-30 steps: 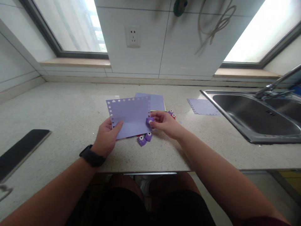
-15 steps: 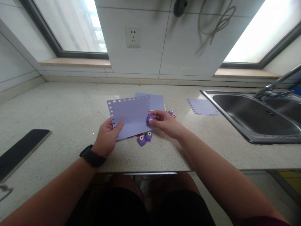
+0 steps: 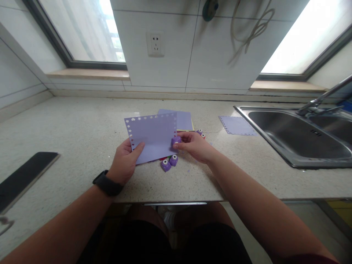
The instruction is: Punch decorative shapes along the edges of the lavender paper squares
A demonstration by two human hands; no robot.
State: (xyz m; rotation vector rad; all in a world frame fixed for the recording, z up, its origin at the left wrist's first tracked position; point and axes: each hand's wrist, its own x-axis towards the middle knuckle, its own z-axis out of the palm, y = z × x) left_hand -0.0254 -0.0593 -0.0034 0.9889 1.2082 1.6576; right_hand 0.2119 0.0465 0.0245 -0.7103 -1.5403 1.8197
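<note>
A sheet of purple paper, with small shapes cut along its top, left and right edges, is tilted up above the counter. My left hand pinches its left edge, thumb in front. At the right edge, my right hand is closed on a purple craft punch that sits over the paper's border. Two more purple punches stand on the counter just below the sheet. Red and green pieces show partly under the paper. Other small punches are partly hidden behind my right hand.
Behind the held sheet lies a stack of purple paper. Another edge-punched purple sheet is beside the steel sink at right. A dark flat object rests at the far left.
The punch in my right hand has shifted slightly down and tilted on the paper's right edge. My left hand has barely moved.
</note>
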